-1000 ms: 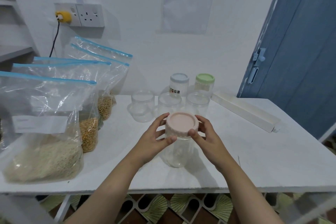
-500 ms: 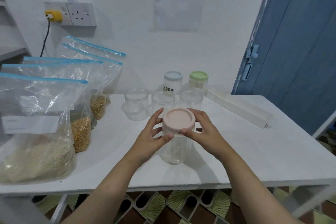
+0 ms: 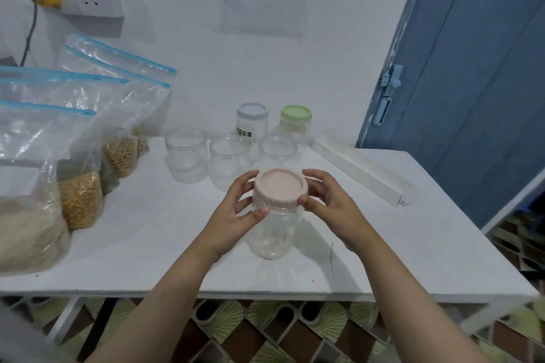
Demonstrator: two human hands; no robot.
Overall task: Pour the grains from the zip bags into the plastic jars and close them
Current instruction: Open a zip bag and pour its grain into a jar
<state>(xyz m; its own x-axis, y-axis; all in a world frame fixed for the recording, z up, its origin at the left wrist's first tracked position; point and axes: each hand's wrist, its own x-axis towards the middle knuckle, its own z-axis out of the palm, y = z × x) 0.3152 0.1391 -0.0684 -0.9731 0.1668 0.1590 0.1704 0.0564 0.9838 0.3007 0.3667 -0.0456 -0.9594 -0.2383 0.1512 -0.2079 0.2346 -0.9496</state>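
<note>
A clear plastic jar (image 3: 272, 233) with a pink lid (image 3: 279, 188) stands on the white table (image 3: 413, 244), near the front middle. It looks empty. My left hand (image 3: 236, 215) grips the jar just under the lid, thumb in front and fingers behind. My right hand (image 3: 330, 203) holds the pink lid from the right, thumb on its front rim. Several zip bags with blue seals stand at the left: white grains (image 3: 26, 233), yellow grains (image 3: 79, 200), and tan grains (image 3: 122, 156).
Three clear lidless jars (image 3: 228, 162) stand behind the held jar. Farther back are a jar with a blue lid (image 3: 252, 121) and one with a green lid (image 3: 295, 121). A long white box (image 3: 359, 168) lies at the right. A blue door (image 3: 472, 68) stands beyond.
The camera has shifted slightly left and closer. Both hands stay on the pink-lidded jar, which has barely moved; my right thumb has slid a little along the lid's rim.
</note>
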